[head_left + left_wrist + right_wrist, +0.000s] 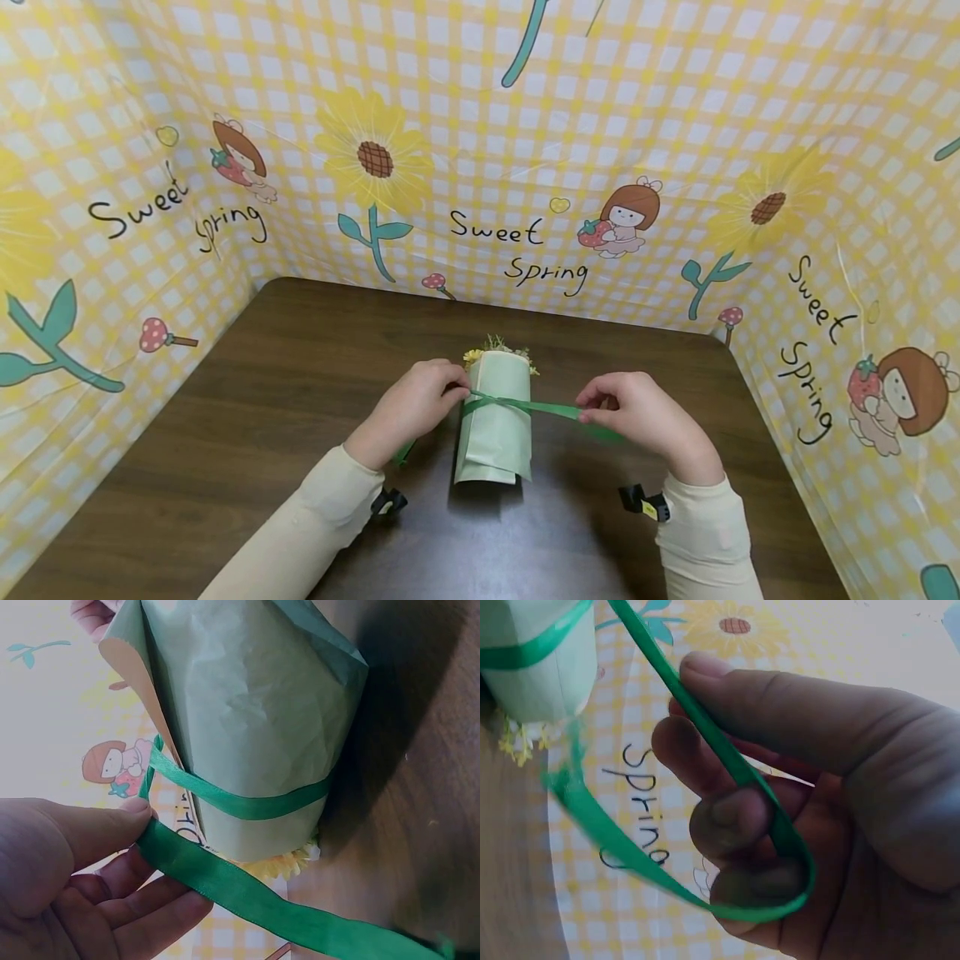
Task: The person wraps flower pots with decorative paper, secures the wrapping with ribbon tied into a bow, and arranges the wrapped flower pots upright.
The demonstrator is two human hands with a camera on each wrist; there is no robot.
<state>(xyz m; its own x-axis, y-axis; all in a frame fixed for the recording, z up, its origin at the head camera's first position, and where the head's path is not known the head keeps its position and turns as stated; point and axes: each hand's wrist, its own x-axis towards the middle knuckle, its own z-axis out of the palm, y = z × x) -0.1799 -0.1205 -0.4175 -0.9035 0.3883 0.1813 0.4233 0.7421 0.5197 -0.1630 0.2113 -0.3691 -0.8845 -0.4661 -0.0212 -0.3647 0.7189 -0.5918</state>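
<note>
A small bouquet wrapped in pale green paper [495, 454] lies on the table, its yellow flowers [472, 357] at the far end. Green ribbon [553, 409] goes round the wrap and crosses on top. At the left side of the bouquet, my left hand [412, 408] pinches one ribbon end between thumb and forefinger; its tail [225, 881] trails over the other fingers. To the right, my right hand [641, 412] holds the other end, drawn out straight from the wrap. In the right wrist view this ribbon [718, 746] passes under the thumb and loops round the curled lower fingers.
The dark wooden table [360, 325] is bordered by a yellow checked cloth [480, 150] at the back and both sides. Black wrist devices [643, 503] sit by the cream sleeves [705, 525].
</note>
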